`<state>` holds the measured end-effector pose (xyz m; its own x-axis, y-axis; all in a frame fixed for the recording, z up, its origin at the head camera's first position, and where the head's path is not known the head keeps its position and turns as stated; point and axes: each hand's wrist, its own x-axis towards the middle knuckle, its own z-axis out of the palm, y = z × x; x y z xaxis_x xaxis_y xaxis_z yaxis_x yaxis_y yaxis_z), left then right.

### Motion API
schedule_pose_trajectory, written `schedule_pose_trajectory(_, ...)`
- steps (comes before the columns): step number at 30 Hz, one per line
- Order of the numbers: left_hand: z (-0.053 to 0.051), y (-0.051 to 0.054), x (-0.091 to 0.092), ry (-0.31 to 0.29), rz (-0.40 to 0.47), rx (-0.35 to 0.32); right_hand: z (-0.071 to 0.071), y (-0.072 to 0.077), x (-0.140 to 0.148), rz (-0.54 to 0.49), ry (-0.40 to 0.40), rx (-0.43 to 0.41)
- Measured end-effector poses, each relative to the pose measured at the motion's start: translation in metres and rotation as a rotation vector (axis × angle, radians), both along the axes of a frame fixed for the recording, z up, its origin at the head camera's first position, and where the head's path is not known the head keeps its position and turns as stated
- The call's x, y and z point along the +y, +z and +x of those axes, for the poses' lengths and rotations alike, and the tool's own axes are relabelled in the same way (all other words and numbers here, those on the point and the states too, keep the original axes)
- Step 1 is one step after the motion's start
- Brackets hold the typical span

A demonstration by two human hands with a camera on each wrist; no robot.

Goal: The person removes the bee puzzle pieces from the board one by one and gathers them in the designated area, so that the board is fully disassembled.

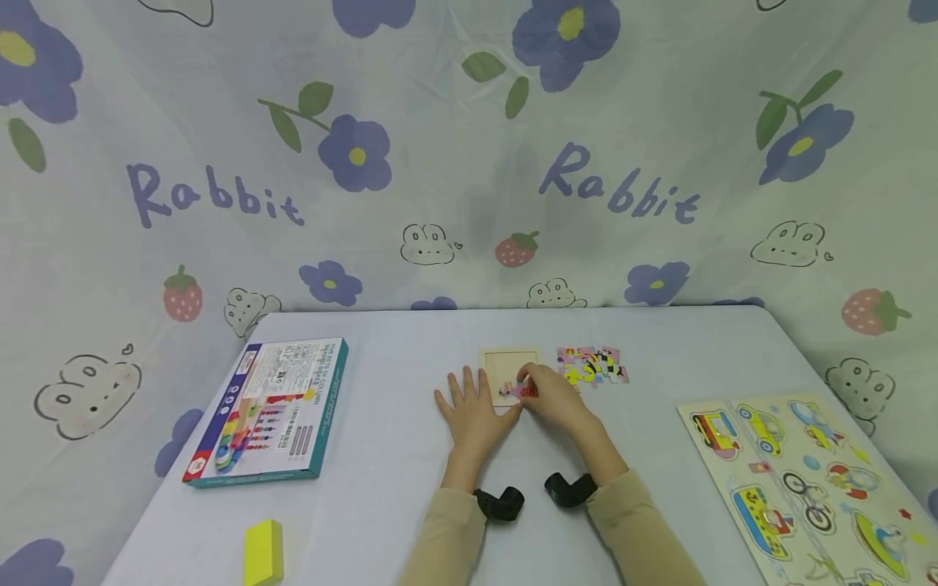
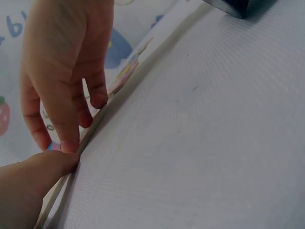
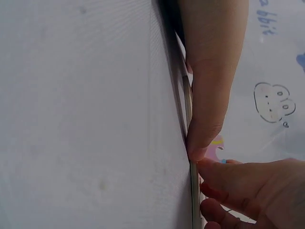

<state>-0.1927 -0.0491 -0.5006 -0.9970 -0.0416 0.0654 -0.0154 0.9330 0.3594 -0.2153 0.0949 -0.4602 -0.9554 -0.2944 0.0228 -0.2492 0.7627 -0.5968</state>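
Observation:
A light wooden puzzle tray lies on the table with a few colourful pieces in its lower part. My left hand is spread over the tray's left side, its thumb pressing at the near edge. Over the lower right of the tray, my right hand pinches a pink puzzle piece between thumb and fingertips, partly hidden by the fingers. Both thumbs nearly meet at the tray's edge. Right of the tray lies a group of loose puzzle pieces, pink, yellow and black.
To the left is a boxed toy set, with a yellow block in front of it. A large board of vehicle pictures occupies the right side. A patterned cloth hangs behind the white table.

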Motion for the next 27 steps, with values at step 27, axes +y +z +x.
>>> schedule_pose_trajectory(27,0.0,0.001,0.001,0.0,0.012,-0.022,0.006,0.013,0.115,-0.536,-0.298,-0.436)
